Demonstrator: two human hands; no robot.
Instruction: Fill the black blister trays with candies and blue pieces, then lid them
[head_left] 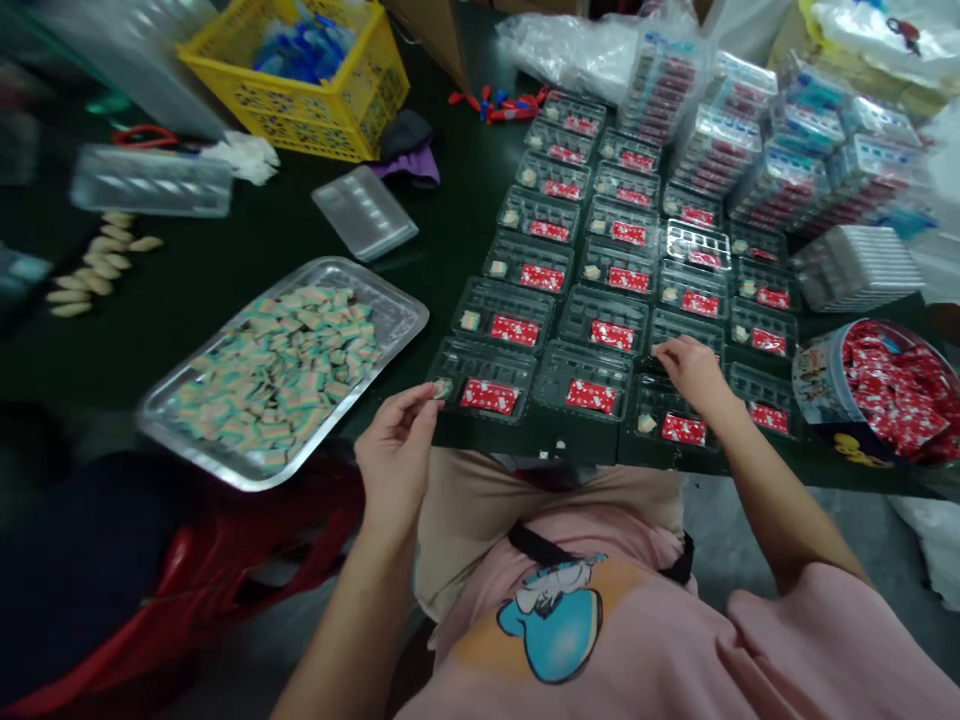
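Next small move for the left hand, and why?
Probably lower the small pale piece into the left end of the nearest-left clear tray: the left hand pinches it near that end, and the tray behind has a similar piece left of its red packet.

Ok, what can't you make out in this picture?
Head view:
- Anything the right hand pinches: too small, partly hidden by the hand.
- Floor of the metal tray: mostly covered by striped pieces.
- Blue contents of the yellow basket: blurred.
- White print on red packets: too small.
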